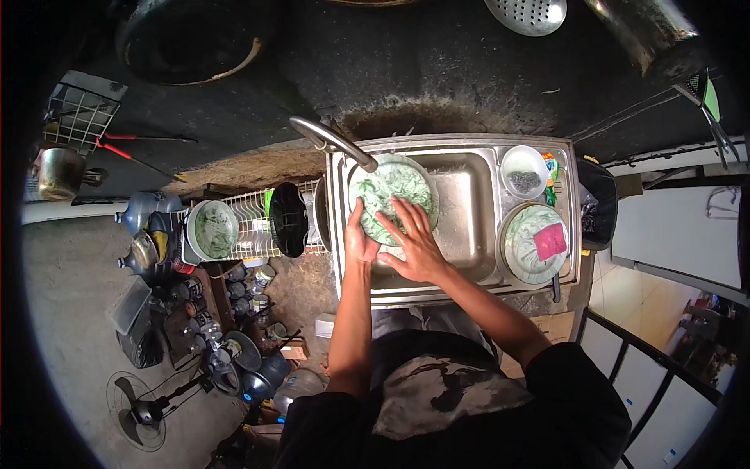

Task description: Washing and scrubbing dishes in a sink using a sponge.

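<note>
My left hand (361,234) grips the lower left rim of a green-and-white marbled plate (389,176), held over the left part of the steel sink (469,223). Against the plate's right side lies my right hand (413,240), its fingers spread over the surface. A curved metal faucet (337,140) reaches over the plate's upper edge. On the drainboard to the right, a pink sponge or cloth (549,242) rests on a stack of marbled plates (521,258). Above the stack stands a white bowl (523,161) with a grey scouring pad (523,181) in it.
Left of the sink, a white wire dish rack (252,217) holds a marbled bowl (215,230) and a black container (288,220). A colourful packet (549,176) lies beside the white bowl. A dark handle (556,288) sticks out over the counter's front edge. Jars and a fan (145,411) stand lower left.
</note>
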A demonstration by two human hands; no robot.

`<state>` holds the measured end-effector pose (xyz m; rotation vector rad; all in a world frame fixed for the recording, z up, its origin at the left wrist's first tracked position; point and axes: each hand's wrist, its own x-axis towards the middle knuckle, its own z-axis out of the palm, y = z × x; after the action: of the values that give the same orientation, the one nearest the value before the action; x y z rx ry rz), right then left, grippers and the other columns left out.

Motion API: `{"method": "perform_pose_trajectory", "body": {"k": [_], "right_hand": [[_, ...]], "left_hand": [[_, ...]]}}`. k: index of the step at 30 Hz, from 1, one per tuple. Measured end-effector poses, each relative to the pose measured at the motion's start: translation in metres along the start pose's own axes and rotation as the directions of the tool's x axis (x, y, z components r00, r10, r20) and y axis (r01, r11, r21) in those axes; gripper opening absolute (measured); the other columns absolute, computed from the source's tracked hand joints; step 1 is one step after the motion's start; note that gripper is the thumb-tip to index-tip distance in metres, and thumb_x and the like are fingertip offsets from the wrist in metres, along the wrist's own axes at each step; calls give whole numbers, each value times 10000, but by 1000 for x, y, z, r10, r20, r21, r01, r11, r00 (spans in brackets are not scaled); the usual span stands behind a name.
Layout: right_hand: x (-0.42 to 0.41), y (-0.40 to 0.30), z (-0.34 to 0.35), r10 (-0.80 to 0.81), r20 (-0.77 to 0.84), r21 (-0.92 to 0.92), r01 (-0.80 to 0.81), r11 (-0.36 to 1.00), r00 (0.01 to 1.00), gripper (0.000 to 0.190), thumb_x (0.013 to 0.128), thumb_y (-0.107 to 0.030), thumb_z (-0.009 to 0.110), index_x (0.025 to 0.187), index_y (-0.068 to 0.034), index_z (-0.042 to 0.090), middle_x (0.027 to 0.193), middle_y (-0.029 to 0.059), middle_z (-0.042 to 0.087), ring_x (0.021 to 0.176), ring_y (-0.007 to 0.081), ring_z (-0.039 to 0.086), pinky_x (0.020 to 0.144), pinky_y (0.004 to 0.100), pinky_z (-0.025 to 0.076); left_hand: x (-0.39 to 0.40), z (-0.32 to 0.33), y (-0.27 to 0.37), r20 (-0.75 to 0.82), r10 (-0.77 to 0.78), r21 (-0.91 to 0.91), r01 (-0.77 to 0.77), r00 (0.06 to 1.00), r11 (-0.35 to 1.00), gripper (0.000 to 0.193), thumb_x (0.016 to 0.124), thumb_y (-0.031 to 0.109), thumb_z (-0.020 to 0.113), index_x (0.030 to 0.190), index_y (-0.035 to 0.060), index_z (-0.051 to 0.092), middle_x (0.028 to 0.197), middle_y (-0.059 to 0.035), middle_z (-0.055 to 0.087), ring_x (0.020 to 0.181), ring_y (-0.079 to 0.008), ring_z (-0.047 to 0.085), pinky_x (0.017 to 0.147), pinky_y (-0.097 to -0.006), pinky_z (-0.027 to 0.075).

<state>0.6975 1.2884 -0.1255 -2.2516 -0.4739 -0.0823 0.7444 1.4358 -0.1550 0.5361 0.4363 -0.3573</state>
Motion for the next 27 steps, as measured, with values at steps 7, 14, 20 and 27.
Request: {"method": "perform_pose_trajectory", "body": {"k": [7, 14, 20, 27], "right_hand": [[79, 50, 18, 110, -81, -268, -128, 955, 991, 509, 940, -388, 478, 1390, -152, 439, 1519, 103, 286, 1400, 281, 264, 1141, 506, 144], [67, 147, -17, 593, 111, 524, -554, 647, 798, 412, 938, -378, 545, 1100, -11, 640, 1036, 131, 676, 991, 261, 637, 844, 360, 483], [-27, 90, -50, 660, 362, 865, -501, 25, 658, 400, 926, -282, 606, 1187, 18, 560, 1040, 77, 661, 929, 183, 635, 814, 340, 520], [-50, 44, -44, 591, 113, 889, -347, 299, 798, 255, 943, -112, 559, 1173, -5, 572, 1081, 77, 653, 925, 131, 609, 774, 289, 512]], "left_hand": [[0, -14, -9, -129, 71, 116, -56, 989, 992, 590, 906, 293, 639, 1374, 44, 380, 1307, -132, 517, 1171, -278, 531, 967, -457, 451], [1, 10, -11, -132, 106, 253, -69, 986, 965, 295, 929, 285, 609, 1056, 20, 639, 1017, -92, 683, 892, -185, 661, 780, -339, 544], [44, 5, -8, -188, 275, 454, -165, 943, 876, 362, 947, 372, 567, 963, 23, 661, 908, -68, 683, 771, -134, 635, 704, -284, 514], [92, 18, -33, -164, 523, 713, -266, 836, 649, 347, 959, 304, 569, 739, 37, 601, 700, 14, 557, 642, -70, 440, 590, -272, 382]]}}
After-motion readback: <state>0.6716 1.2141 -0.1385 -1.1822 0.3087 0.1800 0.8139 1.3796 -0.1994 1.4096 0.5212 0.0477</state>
